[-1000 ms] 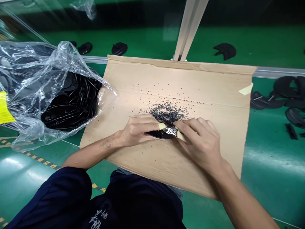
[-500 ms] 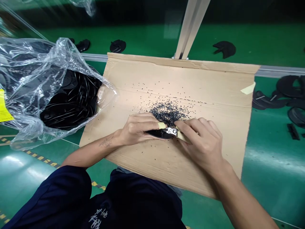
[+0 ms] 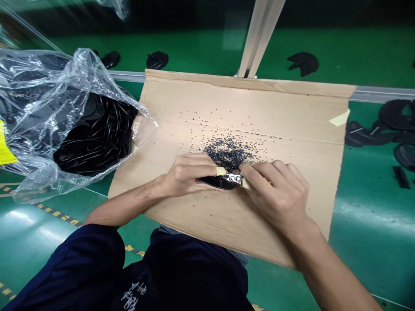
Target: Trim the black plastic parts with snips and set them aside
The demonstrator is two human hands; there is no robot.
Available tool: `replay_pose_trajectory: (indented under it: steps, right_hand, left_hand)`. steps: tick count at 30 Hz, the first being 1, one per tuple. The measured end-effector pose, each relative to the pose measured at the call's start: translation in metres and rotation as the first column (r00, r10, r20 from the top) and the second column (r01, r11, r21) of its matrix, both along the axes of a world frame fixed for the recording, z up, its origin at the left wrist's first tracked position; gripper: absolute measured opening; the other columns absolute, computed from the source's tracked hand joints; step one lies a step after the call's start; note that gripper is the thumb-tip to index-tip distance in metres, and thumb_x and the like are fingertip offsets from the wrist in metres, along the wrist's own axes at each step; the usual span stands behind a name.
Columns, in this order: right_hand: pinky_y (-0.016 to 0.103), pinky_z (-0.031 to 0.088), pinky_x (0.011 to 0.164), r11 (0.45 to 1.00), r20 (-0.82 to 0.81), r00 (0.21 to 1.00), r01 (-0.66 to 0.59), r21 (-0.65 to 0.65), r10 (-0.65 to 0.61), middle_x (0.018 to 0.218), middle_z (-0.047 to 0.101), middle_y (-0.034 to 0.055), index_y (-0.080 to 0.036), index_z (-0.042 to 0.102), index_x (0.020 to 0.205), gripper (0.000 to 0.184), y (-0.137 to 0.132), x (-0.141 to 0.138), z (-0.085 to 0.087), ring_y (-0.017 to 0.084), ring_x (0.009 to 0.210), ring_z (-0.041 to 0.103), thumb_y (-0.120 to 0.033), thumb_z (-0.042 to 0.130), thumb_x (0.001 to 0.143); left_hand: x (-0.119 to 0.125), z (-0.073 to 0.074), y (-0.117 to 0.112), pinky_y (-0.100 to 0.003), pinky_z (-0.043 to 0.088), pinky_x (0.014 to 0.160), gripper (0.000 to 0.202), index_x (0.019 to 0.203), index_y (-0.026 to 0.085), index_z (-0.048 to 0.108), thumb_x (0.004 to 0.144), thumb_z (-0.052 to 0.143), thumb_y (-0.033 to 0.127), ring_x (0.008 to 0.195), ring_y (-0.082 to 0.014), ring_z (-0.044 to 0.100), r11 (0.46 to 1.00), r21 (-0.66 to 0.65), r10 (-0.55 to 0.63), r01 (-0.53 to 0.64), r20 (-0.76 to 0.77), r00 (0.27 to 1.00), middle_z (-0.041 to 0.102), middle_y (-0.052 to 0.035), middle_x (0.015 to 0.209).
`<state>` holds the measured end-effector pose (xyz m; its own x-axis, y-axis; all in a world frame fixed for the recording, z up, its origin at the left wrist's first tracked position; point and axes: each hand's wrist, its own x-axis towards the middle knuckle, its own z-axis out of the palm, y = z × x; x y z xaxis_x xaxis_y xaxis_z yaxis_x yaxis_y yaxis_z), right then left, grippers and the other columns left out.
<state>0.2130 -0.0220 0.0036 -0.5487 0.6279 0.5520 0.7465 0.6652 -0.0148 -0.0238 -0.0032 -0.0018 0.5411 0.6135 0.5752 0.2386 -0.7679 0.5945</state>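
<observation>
At nine o'clock a clear plastic bag (image 3: 35,65) of black moulded pieces (image 3: 97,138) slumps against our cardboard sheet (image 3: 292,129); at six o'clock on the sheet, below the black crumbs (image 3: 228,153), our left hand (image 3: 191,175) curls closed around a black piece (image 3: 214,183), and our right hand (image 3: 275,194) grips taped metal snips (image 3: 232,179) against its edge.

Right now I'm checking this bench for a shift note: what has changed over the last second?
The right hand has shifted slightly rightward on the taped handle of the small metal cutters, and the whole view has drifted a little upward. Nothing was taken hold of or let go. The left hand holds the black molded piece as before, and the pile of black granules on the cardboard sheet looks unchanged.
</observation>
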Motion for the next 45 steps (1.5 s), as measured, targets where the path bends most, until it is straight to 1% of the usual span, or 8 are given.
replay_pose_trajectory:
  steps: [13, 16, 20, 24, 26, 33, 38, 45]
  right_hand:
    - [0.033, 0.027, 0.055, 1.0, 0.022, 1.0, -0.015, 0.0, 0.015, 0.062, 0.059, -0.0017, -0.022, 0.066, 0.087, 0.017, -0.004, -0.002, 0.001, 0.014, 0.058, 0.042, -0.006, 0.061, 0.09]
    - [0.03, 0.033, 0.054, 0.99, -0.131, 0.991, -0.052, -0.131, 0.034, 0.064, 0.061, -0.001, -0.021, 0.065, 0.085, 0.017, -0.006, -0.005, -0.001, 0.013, 0.057, 0.048, -0.007, 0.059, 0.092]
    - [0.028, 0.046, 0.06, 0.859, -0.57, 0.811, -0.197, -0.473, -0.128, 0.082, 0.069, 0.0021, -0.022, 0.064, 0.094, 0.009, -0.004, -0.005, 0.003, 0.015, 0.068, 0.061, -0.013, 0.062, 0.092]
    - [0.03, 0.051, 0.065, 0.672, -0.675, 0.711, -0.404, -0.621, -0.197, 0.1, 0.068, 0.0054, -0.023, 0.065, 0.097, 0.011, 0.0, -0.003, 0.008, 0.017, 0.078, 0.064, -0.018, 0.069, 0.087]
    - [0.031, 0.052, 0.067, 0.631, -0.697, 0.698, -0.471, -0.617, -0.161, 0.103, 0.068, 0.0071, -0.022, 0.066, 0.096, 0.014, -0.002, -0.006, 0.005, 0.018, 0.08, 0.064, -0.022, 0.074, 0.085]
    - [0.032, 0.053, 0.065, 0.769, -0.738, 0.672, -0.442, -0.463, -0.058, 0.087, 0.071, 0.0068, -0.021, 0.068, 0.094, 0.004, -0.013, -0.023, -0.009, 0.019, 0.076, 0.065, -0.02, 0.066, 0.091]
    - [0.03, 0.049, 0.061, 0.758, -0.716, 0.696, -0.439, -0.482, -0.051, 0.08, 0.067, 0.0049, -0.02, 0.067, 0.09, 0.007, -0.013, -0.022, -0.007, 0.017, 0.071, 0.062, -0.016, 0.062, 0.092]
    - [0.031, 0.052, 0.062, 0.77, -0.732, 0.679, -0.434, -0.468, -0.062, 0.085, 0.07, 0.0065, -0.021, 0.071, 0.095, 0.007, -0.013, -0.021, -0.011, 0.018, 0.074, 0.065, -0.019, 0.064, 0.093]
  left_hand:
    - [0.002, 0.003, -0.002, -0.027, 0.059, 0.07, 0.023, 0.095, 0.014, 0.074, 0.085, 0.08, 0.034, 0.072, -0.0125, 0.07, 0.998, -0.064, -0.02, 0.019, -0.014, 1.0, 0.075, -0.0051, 0.078]
    - [0.002, 0.001, -0.002, -0.027, 0.059, 0.071, 0.023, 0.097, 0.014, 0.074, 0.084, 0.081, 0.031, 0.074, -0.0131, 0.071, 0.997, -0.067, -0.025, 0.026, 0.016, 1.0, 0.076, -0.0064, 0.081]
    - [0.003, 0.0, -0.002, -0.026, 0.059, 0.071, 0.024, 0.104, 0.015, 0.075, 0.085, 0.08, 0.029, 0.075, -0.0131, 0.072, 0.995, -0.098, -0.017, 0.024, 0.075, 0.997, 0.078, -0.0074, 0.084]
    - [0.003, 0.001, -0.002, -0.024, 0.059, 0.069, 0.025, 0.102, 0.014, 0.076, 0.083, 0.082, 0.028, 0.074, -0.0135, 0.072, 0.989, -0.148, 0.028, -0.009, 0.124, 0.992, 0.079, -0.0084, 0.085]
    - [0.004, 0.0, -0.003, -0.025, 0.059, 0.068, 0.023, 0.1, 0.014, 0.076, 0.083, 0.081, 0.029, 0.074, -0.0135, 0.072, 0.985, -0.17, 0.05, -0.028, 0.127, 0.991, 0.078, -0.0083, 0.084]
    - [0.011, -0.003, -0.008, -0.024, 0.058, 0.069, 0.02, 0.104, 0.016, 0.075, 0.091, 0.074, 0.03, 0.075, -0.0128, 0.071, 0.98, -0.197, 0.039, -0.005, 0.169, 0.985, 0.077, -0.0066, 0.082]
    - [0.014, -0.003, -0.01, -0.023, 0.055, 0.065, 0.021, 0.088, 0.014, 0.076, 0.081, 0.083, 0.032, 0.066, -0.0113, 0.066, 0.979, -0.202, 0.076, -0.041, 0.171, 0.982, 0.074, -0.0042, 0.073]
    - [0.016, -0.005, -0.014, -0.023, 0.06, 0.072, 0.02, 0.102, 0.016, 0.077, 0.085, 0.079, 0.028, 0.078, -0.0122, 0.072, 0.961, -0.271, 0.114, -0.06, 0.187, 0.976, 0.079, -0.006, 0.087]
